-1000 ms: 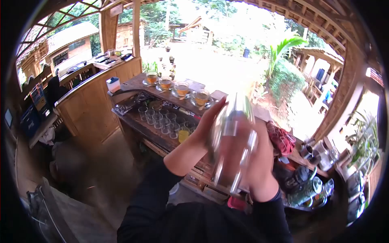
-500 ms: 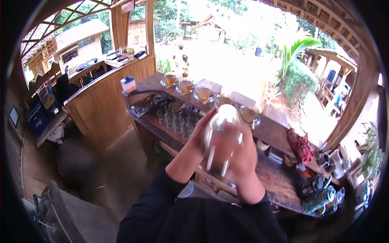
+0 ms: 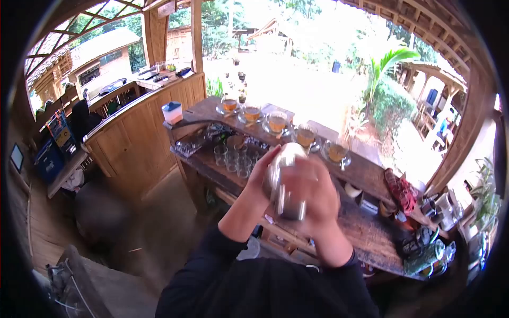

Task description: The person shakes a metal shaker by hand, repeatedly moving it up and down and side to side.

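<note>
Between both hands, in front of my chest, is a shiny metal cocktail shaker [image 3: 291, 209], tilted and smeared by motion. My left hand [image 3: 259, 177] is wrapped round its left side. From the right, my right hand [image 3: 317, 193] grips it, with the fingers across its front. Beyond the hands, several glass cups of amber drink [image 3: 277, 123] stand on saucers along the raised wooden ledge [image 3: 363, 176]. Lower down, to the left of the shaker, clear drinking glasses [image 3: 232, 160] are grouped on the wooden counter [image 3: 225, 184].
A lidded plastic tub [image 3: 172, 113] stands at the ledge's left end. To the right lie a red cloth bundle [image 3: 401, 192] and glass jars [image 3: 426, 258]. A wooden bar counter [image 3: 143, 130] runs along the left. Outside, a person in blue [image 3: 444, 127] is far off.
The shaker stays in both hands and its lower end has risen slightly, still blurred. The surroundings have shifted a little to the right in view.
</note>
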`<state>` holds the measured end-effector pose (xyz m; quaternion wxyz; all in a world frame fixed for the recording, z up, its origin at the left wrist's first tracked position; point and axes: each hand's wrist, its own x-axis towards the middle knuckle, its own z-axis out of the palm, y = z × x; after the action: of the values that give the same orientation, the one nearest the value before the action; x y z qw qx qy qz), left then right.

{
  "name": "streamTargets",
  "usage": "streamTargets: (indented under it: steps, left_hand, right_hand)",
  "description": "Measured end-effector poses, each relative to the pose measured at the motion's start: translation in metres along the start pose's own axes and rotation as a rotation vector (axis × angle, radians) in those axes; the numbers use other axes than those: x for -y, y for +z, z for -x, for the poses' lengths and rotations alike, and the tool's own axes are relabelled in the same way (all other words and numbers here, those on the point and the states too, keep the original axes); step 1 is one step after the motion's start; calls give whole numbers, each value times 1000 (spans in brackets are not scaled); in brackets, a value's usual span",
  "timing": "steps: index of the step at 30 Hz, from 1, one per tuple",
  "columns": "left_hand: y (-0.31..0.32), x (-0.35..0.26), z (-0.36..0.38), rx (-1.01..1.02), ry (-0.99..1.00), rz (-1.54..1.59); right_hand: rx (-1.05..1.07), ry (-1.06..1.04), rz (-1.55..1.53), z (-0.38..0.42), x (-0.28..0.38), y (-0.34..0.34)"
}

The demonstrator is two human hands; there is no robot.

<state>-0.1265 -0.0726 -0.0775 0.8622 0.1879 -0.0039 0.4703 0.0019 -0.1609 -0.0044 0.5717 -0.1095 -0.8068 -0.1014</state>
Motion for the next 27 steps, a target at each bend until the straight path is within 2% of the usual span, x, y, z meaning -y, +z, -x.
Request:
streamTargets:
  steps: [1,2,3,4,5,7,9,10,11,12,14,15,16,17,19,20,21,23,24,25,27]
  left_hand:
    - [43,-2,32,29,-104,-103]
    - [63,1,43,247,-96,-125]
    - [74,4,52,463,-90,-146]
    - [72,11,63,632,155,-330]
    - [59,8,48,841,111,-327]
    - [37,0,34,800,54,-269]
    - [-7,-6,12,253,-17,-63]
    - [-29,1,12,237,-24,-53]
    - [-55,11,9,207,67,-81]
    - [-78,20,6,181,156,-112]
    - [-91,21,-17,174,350,-186]
    - [-49,8,0,351,-201,380]
    - [13,7,27,335,-135,192]
    - [51,8,45,312,-65,9]
    - [42,16,58,542,77,-224]
    - [48,21,48,822,257,-282]
    - [43,18,43,819,257,-280]
    - [10,12,29,564,162,-217]
    - [-14,3,12,355,97,-103]
    - [-34,-1,-1,147,32,10]
    - [-27,26,-1,231,145,306]
  right_hand:
    - [-46,-72,-47,-13,31,-7]
    - [-94,-141,-93,-18,55,-10]
    - [-152,-886,28,29,19,7]
    - [-155,-898,32,23,14,5]
    - [-53,-700,11,16,11,2]
    - [149,-270,-42,3,12,-1]
    - [353,191,-106,-3,14,-2]
    - [161,243,-132,7,-18,22]
    - [-34,288,-149,21,-47,46]
    - [-37,297,-144,23,-40,46]
    - [-120,206,-104,16,-27,35]
    - [-25,52,-88,11,-6,20]
    - [90,-22,81,7,20,10]
    - [-29,-277,-14,-2,38,7]
    - [-53,-675,-15,3,53,-7]
    - [-39,-735,-47,11,50,-11]
    - [-25,-792,-79,19,45,-12]
    - [-262,-202,-243,26,41,20]
    - [171,183,-309,16,25,-8]
    - [75,112,-49,22,-8,10]
    - [-142,399,-60,23,-32,39]
